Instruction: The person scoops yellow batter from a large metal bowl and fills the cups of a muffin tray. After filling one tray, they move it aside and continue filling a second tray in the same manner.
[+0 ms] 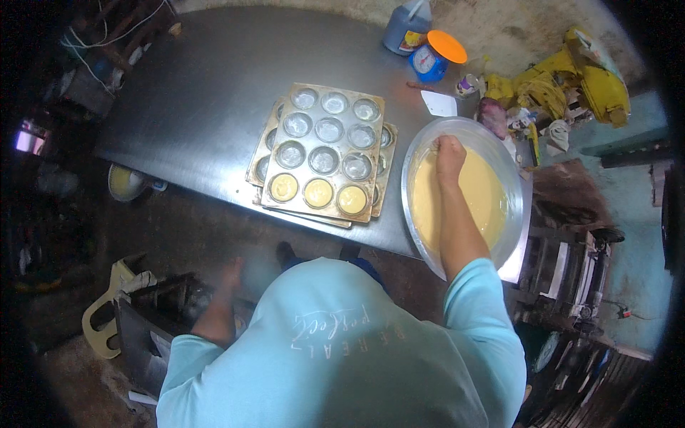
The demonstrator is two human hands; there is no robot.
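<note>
My right hand is curled over the far left part of a large metal basin of yellow batter; whether its fingers grip anything is hidden. Left of the basin, a metal muffin tray lies on top of other stacked trays by the table's near edge. Batter fills the three cups of its nearest row, while its other cups hold none. My left hand hangs low beside my body, away from the table, blurred, with its fingers hard to make out.
Beyond the basin, a white scraper lies on the metal table. A blue kitchen scale with an orange pan stands near a jug of dark liquid. Yellow plastic packaging and bags crowd the right. A plastic chair stands at lower left.
</note>
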